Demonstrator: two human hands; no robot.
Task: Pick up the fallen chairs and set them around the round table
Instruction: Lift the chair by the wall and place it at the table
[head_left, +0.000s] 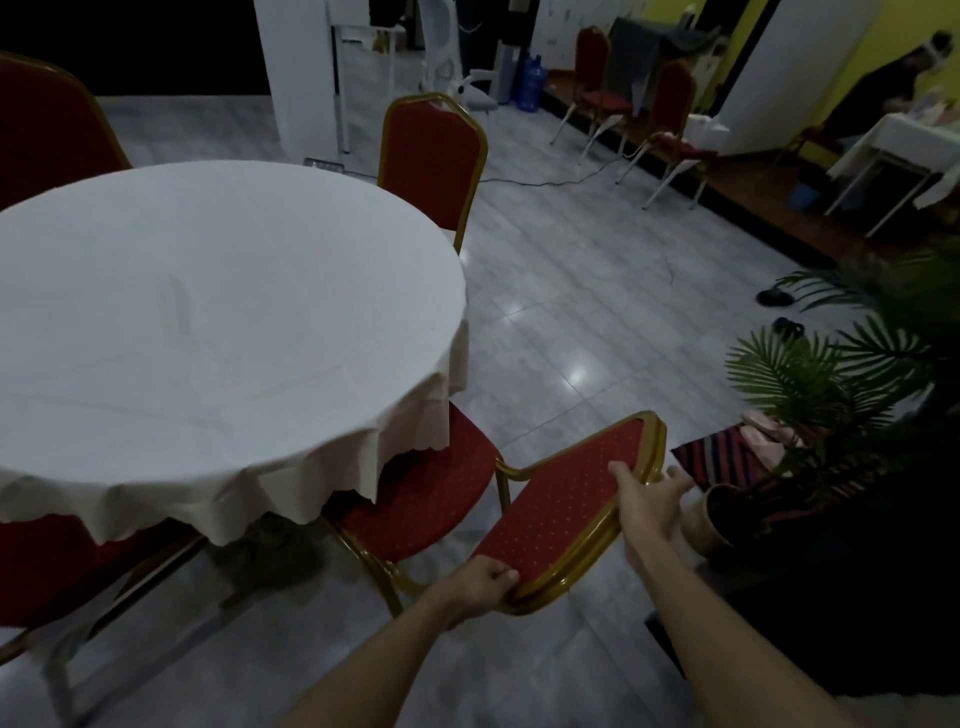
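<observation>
While both hands grip its backrest, red chair, round table

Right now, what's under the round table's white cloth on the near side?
The red seat of the chair both hands hold is tucked partly beneath the tablecloth. The table's base is hidden by cloth and shadow.

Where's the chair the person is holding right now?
In the head view, the held chair is lower centre-right, its seat tucked under the round table edge, with the potted palm to its right.
</observation>
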